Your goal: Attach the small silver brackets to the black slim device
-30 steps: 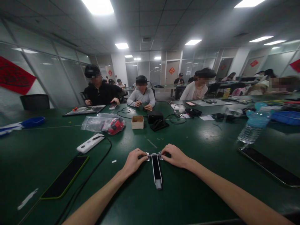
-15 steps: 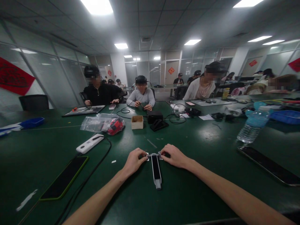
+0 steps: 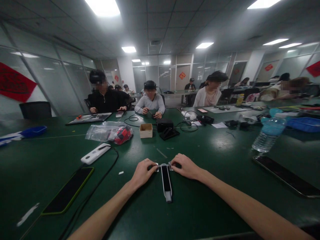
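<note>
Pinching one T-shaped device (image 3: 166, 182), left hand (image 3: 142, 173) and right hand (image 3: 186, 166) face inward.

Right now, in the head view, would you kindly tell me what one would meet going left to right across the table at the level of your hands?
Green-edged phone, left hand, black-and-silver gadget, right hand, black phone.

A smartphone (image 3: 68, 190) and white corded device (image 3: 95, 153) are laid left of the left hand (image 3: 142, 173), a water bottle (image 3: 268, 135) beyond the right hand (image 3: 186, 166).
</note>
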Tool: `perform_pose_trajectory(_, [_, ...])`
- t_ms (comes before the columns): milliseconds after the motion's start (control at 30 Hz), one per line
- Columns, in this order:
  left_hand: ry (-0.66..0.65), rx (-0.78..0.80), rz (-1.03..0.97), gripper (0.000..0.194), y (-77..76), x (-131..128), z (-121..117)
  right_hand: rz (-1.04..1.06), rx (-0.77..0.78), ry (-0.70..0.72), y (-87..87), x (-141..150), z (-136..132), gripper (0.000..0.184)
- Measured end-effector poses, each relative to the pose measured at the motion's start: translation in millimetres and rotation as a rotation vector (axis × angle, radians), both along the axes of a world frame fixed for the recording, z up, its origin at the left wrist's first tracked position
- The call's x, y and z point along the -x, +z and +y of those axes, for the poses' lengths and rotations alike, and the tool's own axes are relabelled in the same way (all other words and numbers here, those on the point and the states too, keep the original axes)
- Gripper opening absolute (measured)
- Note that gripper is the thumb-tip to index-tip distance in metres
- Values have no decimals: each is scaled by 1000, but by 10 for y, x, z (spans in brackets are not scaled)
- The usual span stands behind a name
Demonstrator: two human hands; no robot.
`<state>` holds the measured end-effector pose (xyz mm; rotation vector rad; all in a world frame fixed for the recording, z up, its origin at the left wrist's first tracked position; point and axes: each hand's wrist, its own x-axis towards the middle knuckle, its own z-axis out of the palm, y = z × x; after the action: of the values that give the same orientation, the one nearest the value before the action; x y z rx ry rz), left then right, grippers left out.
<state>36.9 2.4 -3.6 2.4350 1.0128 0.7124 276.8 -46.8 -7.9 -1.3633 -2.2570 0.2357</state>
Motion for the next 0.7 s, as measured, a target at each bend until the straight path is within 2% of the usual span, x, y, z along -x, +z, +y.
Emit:
perform_pose_trajectory(200, [-2,-17,18,19,-43,0,16,-6,-6,-8,7,1,-2,14])
perform_pose_trajectory(367, [31,13,12,13,-39,-6,9,-8,0,-6,15,8,-6,15])
perform_pose_trajectory(700, [26,36,4,14,-20,2,20,-15,29,-10,21,6,-8,15])
